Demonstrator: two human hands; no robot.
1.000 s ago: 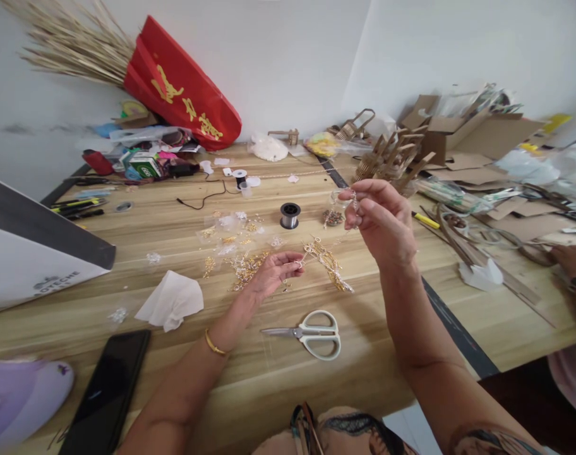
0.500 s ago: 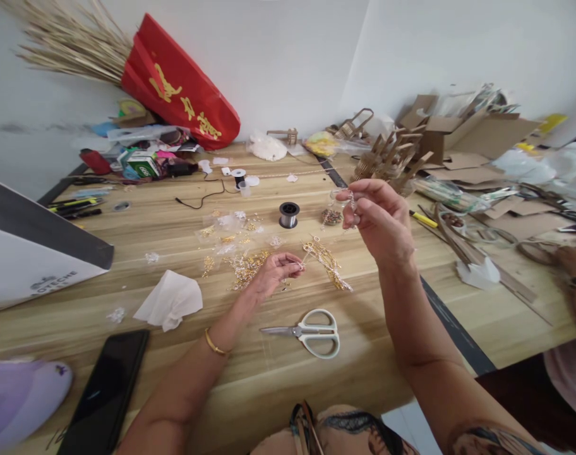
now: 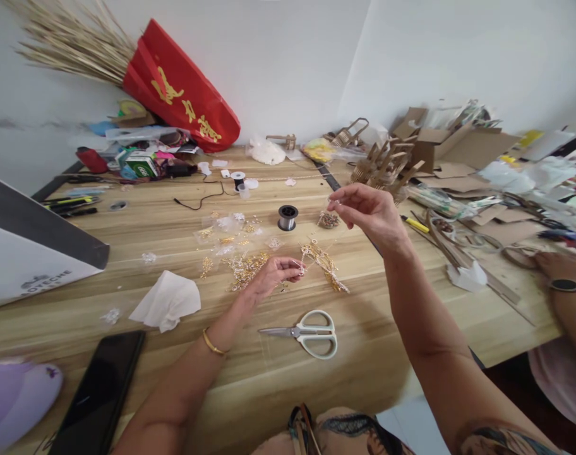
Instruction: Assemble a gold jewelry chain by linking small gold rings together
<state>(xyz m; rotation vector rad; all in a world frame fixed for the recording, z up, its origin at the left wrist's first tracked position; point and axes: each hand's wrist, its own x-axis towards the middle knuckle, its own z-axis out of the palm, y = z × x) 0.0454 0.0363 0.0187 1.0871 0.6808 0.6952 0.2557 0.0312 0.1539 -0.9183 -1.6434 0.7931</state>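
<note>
Wooden table [image 3: 359,379], spool [image 3: 288,218], scissors [image 3: 296,332] near left hand [image 3: 282,272]

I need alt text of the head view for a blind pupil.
Someone's left hand pinches a thin pale item beside small gold pieces on a wooden table; the raised right hand holds a tiny item, unclear in kind. Scissors lie nearer; a spool stands beyond.

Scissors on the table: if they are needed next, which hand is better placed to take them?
Probably the left hand: it is lower and nearer to the scissors, although it pinches a small piece. The right hand is raised farther away.
</note>
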